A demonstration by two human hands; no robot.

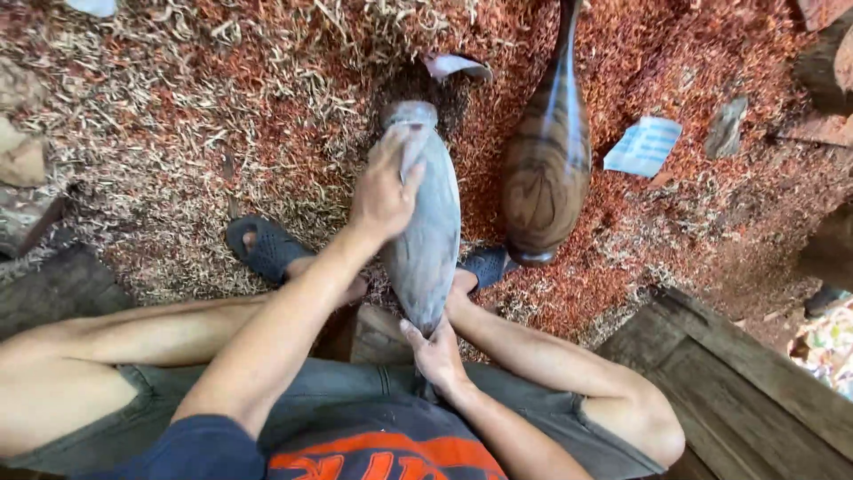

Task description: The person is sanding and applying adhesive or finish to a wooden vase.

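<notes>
scanning from the left: the floor [160, 116] is covered in pale and reddish wood shavings, with a dark sandal [267, 247] on the person's foot near the left knee. left hand [384, 191] lies flat on the upper part of the grey wooden vase [426, 222], fingers spread, pressing what looks like a small pale sheet against the surface; whether it is paper or cloth cannot be told. the vase stands between the person's legs, its long axis running straight away from the body, narrow neck toward the lap, wide end resting on the shavings. right hand [435, 356] is closed round the narrow neck close to the body, steadying it. the left hand sits further out along the axis, the right hand nearer the torso. to the right, a finished brown striped vase [544, 169] lies parallel, apart from the grey one. further right, a blue folded sheet [644, 145] rests on the shavings, and wooden planks [737, 391] fill the lower right corner.
</notes>
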